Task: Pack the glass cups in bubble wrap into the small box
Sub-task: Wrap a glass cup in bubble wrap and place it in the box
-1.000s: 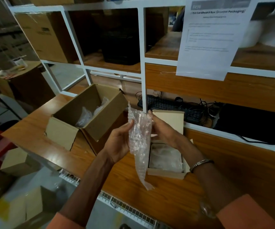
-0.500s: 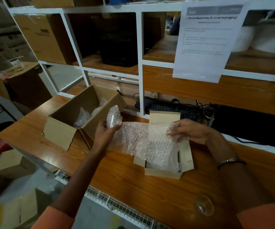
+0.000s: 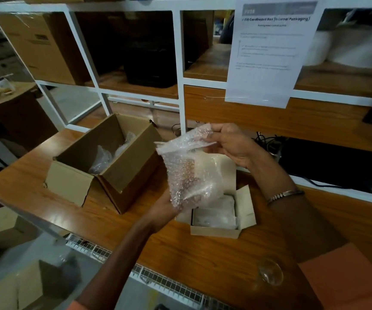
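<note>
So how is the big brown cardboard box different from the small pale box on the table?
The big brown cardboard box is darker, deeper and lies to the left; the small pale cardboard box is shallow and sits below the bubble wrap sheet held by both hands. Both stand open on the wooden table with clear wrapping inside.

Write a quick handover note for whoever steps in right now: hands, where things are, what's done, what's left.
Left hand grips the bottom of the bubble wrap sheet; right hand pinches its top edge. The sheet hangs in the air above the small box; I cannot tell if a cup is inside it.
The small box sits open on the table with some wrap already in it. The big box to its left holds more wrap.
One bare glass cup stands near the table's front edge, by the right arm.
Left: wrap that cup, put it in the small box.
</note>
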Demonstrator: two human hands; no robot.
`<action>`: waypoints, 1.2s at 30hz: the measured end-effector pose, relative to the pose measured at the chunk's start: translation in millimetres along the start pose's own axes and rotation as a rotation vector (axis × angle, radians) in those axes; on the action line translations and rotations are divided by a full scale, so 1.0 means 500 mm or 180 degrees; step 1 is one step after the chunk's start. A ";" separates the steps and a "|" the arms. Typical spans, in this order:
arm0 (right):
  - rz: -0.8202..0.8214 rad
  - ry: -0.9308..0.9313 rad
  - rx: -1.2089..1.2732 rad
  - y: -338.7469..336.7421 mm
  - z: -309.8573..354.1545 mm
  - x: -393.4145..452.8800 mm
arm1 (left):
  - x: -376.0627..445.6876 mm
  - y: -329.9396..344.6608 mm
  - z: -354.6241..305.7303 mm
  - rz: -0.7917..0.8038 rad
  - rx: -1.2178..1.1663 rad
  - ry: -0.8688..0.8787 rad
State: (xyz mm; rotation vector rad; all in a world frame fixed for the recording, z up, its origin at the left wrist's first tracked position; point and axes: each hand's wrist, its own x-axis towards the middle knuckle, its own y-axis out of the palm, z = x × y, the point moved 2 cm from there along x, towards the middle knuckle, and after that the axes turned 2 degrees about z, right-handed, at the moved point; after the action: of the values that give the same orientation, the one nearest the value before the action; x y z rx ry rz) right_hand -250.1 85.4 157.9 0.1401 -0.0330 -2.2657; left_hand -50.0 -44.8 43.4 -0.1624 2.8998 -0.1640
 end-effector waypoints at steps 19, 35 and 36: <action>0.0960 0.0892 -0.1583 -0.018 -0.124 -0.040 | 0.020 -0.015 -0.037 -0.0291 -0.1828 0.0172; 0.0626 0.0327 -0.1423 -0.047 -0.139 -0.057 | 0.056 -0.065 -0.054 -0.0893 0.0751 0.0669; 0.0649 0.0402 -0.1498 -0.044 -0.140 -0.056 | 0.063 -0.054 -0.060 -0.0739 0.1182 0.0787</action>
State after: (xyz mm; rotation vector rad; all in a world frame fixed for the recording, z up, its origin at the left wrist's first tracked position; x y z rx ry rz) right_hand -241.0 122.7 89.2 0.0264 0.5255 -1.9974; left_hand -85.0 -72.2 68.7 -0.4387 3.0144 -0.8076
